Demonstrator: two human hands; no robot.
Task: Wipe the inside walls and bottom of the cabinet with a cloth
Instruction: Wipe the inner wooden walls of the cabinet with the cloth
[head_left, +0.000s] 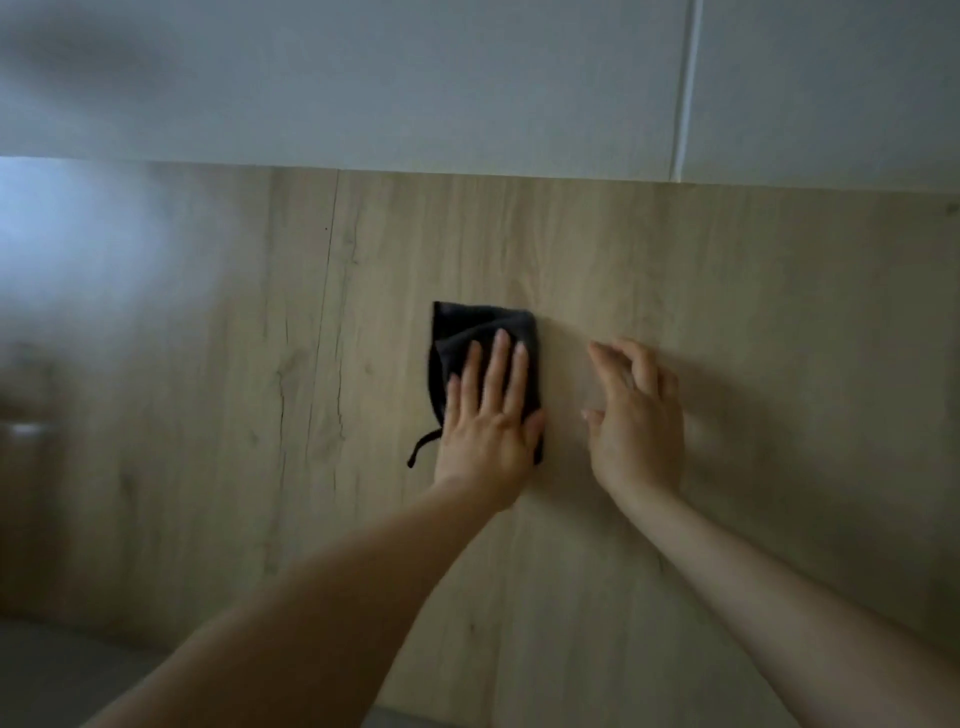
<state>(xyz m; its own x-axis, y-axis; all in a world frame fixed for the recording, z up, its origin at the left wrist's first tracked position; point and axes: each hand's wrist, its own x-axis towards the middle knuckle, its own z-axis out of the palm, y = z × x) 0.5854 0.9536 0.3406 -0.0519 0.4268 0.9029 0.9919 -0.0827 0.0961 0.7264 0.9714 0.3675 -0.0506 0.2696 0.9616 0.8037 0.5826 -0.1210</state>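
A folded black cloth (470, 332) lies flat against the light wood-grain wall (727, 312) of the cabinet. My left hand (488, 415) presses on the cloth with straight fingers spread over it. A thin loop of the cloth hangs out at the lower left of the hand. My right hand (636, 415) is just to the right of the cloth, fingers loosely bent, fingertips close to or touching the bare wood. It holds nothing.
A white panel (415, 78) meets the wood wall along a straight edge above the hands, with a thin vertical seam (685, 88) at the right. A vertical joint (324, 338) runs down the wood left of the cloth. The far left is dim and blurred.
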